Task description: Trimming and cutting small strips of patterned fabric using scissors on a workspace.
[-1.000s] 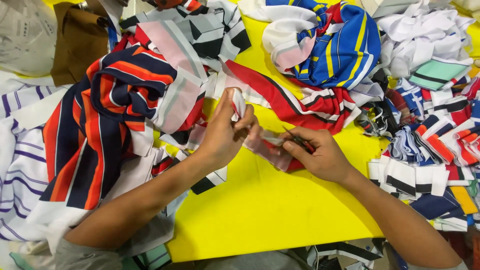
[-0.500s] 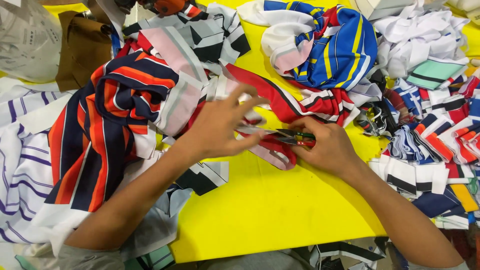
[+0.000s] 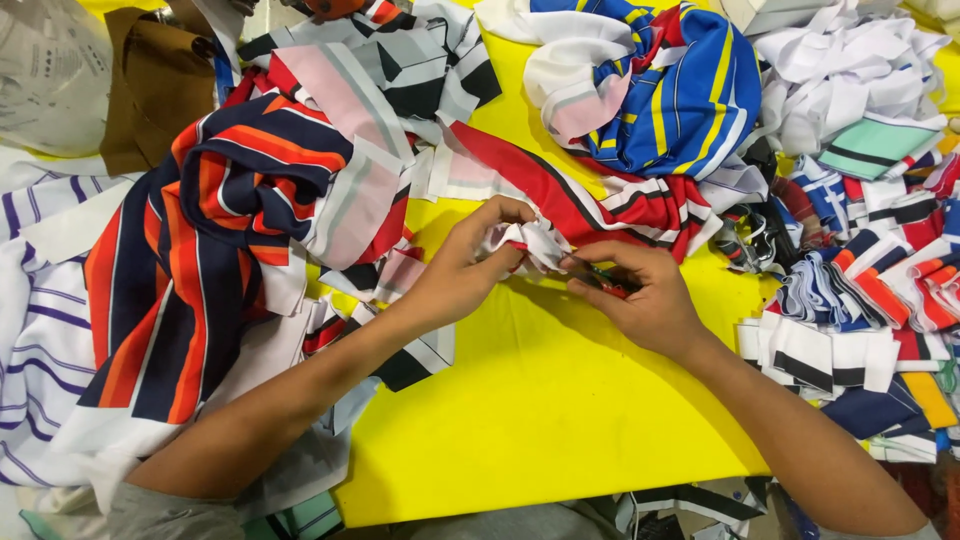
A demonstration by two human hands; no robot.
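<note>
1. Your left hand pinched a bunched white fabric piece with a red edge, fingers closed on it above the yellow table.
2. Your right hand was curled tight around a small red-handled cutting tool, its tip touching the same piece; the blades were too small to make out.
3. Risk, as I judged it: your left fingertips sat just beside the tool's tip, so a slip of the bunched cloth could have nicked them or cut the fabric itself.
4. Risk: the red striped garment trailed from the piece and could have dragged it.
5. Containers: 0 bins or trays were in view; the folded striped collars lay loose at your right, and the navy-and-orange striped garment lay heaped at your left.
</note>
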